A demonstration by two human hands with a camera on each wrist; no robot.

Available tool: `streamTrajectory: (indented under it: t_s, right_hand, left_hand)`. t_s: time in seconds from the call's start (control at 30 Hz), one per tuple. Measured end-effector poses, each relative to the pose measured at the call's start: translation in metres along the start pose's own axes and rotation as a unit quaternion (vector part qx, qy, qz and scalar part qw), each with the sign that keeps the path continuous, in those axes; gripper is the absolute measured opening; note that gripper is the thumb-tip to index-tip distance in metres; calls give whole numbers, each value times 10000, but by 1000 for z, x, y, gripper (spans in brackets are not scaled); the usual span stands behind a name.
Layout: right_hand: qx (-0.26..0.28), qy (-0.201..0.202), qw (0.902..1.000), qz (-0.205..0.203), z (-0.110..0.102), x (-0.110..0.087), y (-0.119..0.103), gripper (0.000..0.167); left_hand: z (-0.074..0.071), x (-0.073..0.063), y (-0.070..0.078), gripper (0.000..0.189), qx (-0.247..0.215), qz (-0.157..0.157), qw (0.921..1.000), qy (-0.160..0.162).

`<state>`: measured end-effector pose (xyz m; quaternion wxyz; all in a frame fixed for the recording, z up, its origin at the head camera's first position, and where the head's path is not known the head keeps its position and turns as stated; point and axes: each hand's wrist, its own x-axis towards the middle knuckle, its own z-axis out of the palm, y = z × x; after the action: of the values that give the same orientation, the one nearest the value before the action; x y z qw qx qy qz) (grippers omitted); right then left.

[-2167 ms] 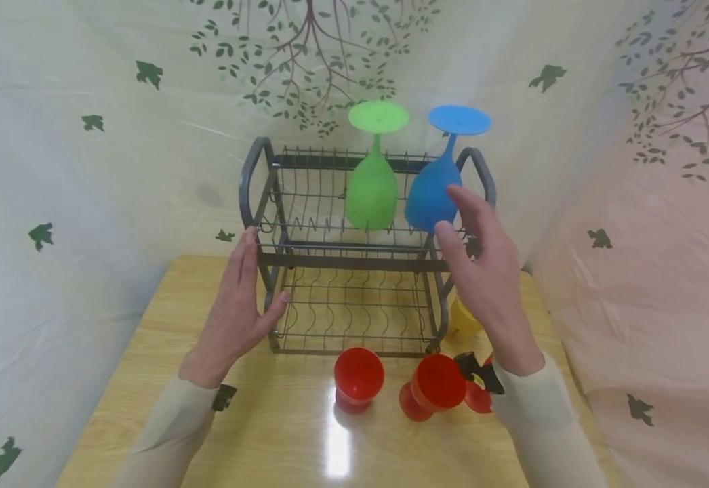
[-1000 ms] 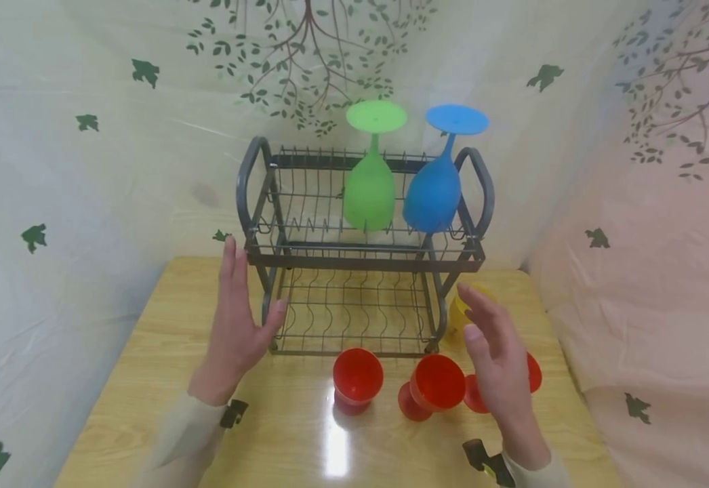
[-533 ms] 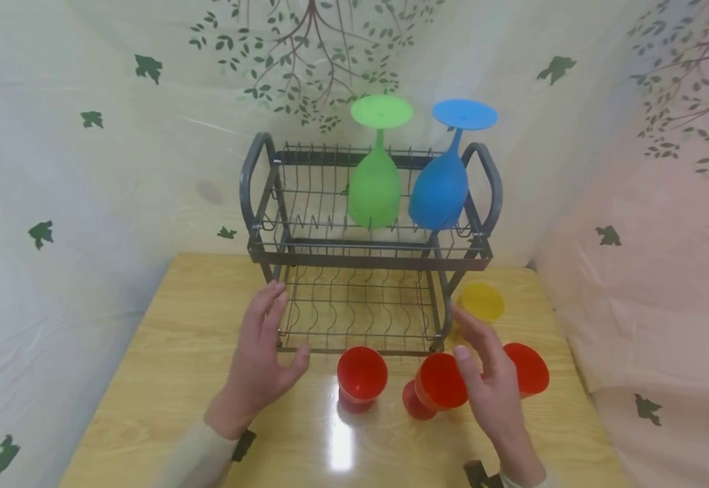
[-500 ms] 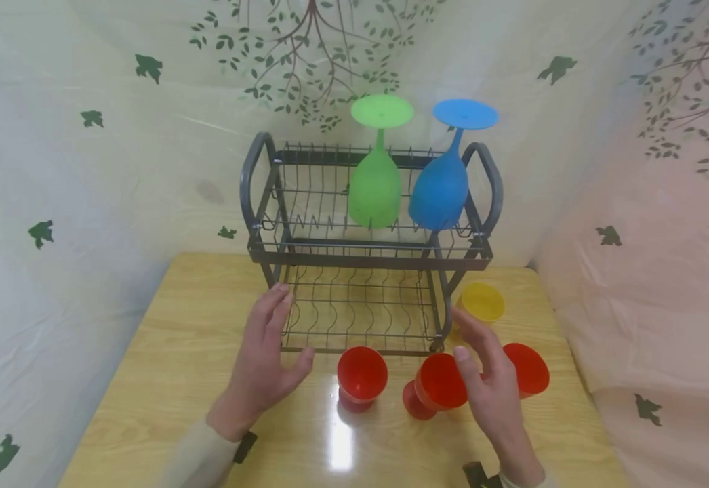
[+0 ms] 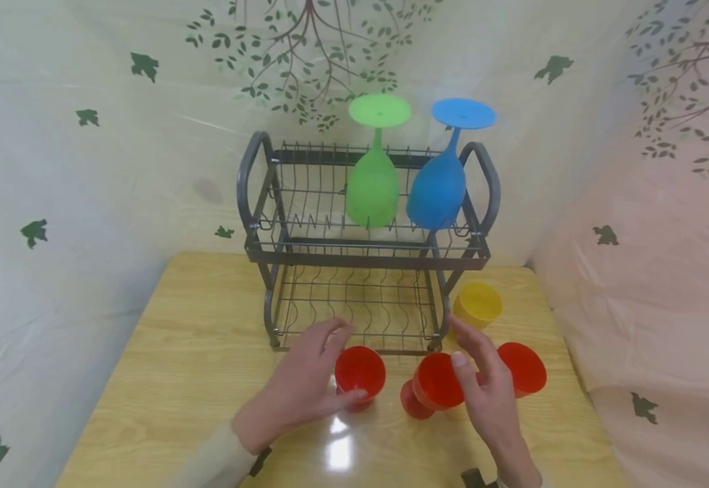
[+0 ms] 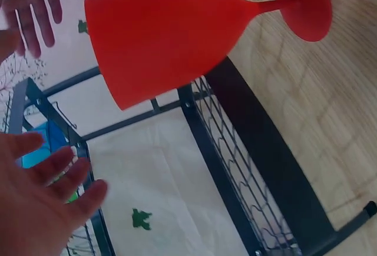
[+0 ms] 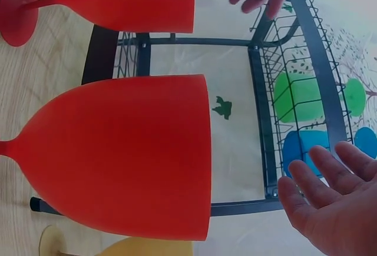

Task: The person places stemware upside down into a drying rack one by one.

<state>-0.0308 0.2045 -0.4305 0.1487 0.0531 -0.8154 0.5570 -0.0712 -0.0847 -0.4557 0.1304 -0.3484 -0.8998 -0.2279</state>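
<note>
My left hand (image 5: 299,390) reaches around the left red goblet (image 5: 359,366), thumb in front of it and fingers behind. In the left wrist view the fingers (image 6: 50,194) are spread and stand apart from that goblet (image 6: 171,32). Loosely bent, my right hand (image 5: 490,393) hovers beside the middle red goblet (image 5: 438,381), with nothing gripped. A gap shows in the right wrist view between the right hand (image 7: 336,206) and the nearest red goblet (image 7: 129,156). Partly behind the right hand stands a third red goblet (image 5: 524,369).
A dark two-tier dish rack (image 5: 367,260) stands behind the red goblets. Upside down on its upper tier are a green goblet (image 5: 373,193) and a tilted blue goblet (image 5: 438,190). A yellow goblet (image 5: 479,301) stands right of the rack, on the wooden table (image 5: 190,352).
My right hand has come down from beside the blue goblet to the red ones. The left hand has left the rack's side and moved down and right to the left red goblet.
</note>
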Motion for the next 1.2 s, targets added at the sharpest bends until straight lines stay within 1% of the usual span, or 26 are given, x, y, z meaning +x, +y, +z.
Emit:
streamTrajectory:
  t_s: [0.07,0.17,0.27,0.43,0.57,0.7,0.83,0.93,1.03,1.2]
  right_hand:
    - [14,-3,10000,-4,0,0,0,44]
    - [9,3,10000,-5,0,-1,2,44]
    - [1,21,10000,-2,-1,-2,3,44]
    - [87,51,9999,-18,-3,-3,5,44]
    - [148,66,9999,-16,-5,-4,7,44]
    - [85,84,9999,117,-6,-5,8,43]
    - [-17,79,9996,280,-4,-6,9,42]
    - [-19,56,9994,328,-4,-6,9,42]
    - [24,45,9995,307,-3,-7,9,42]
    - [111,6,9996,251,-3,-6,9,42]
  left_hand:
    - [-1,2,4,94,85,-219,9987,-461]
    - [-1,6,8,96,222,-314,9943,-996]
    - [2,12,9,96,296,-230,9910,-1288]
    - [8,19,11,92,429,-160,9864,-1577]
    - [12,23,13,85,572,-91,9832,-1733]
    - [13,25,14,78,627,5,9810,-1834]
    - [11,25,14,73,715,83,9787,-1922]
    - [9,24,13,68,783,128,9782,-1920]
    - [6,22,11,61,727,64,9790,-1905]
    - [-2,17,6,58,412,-232,9827,-1790]
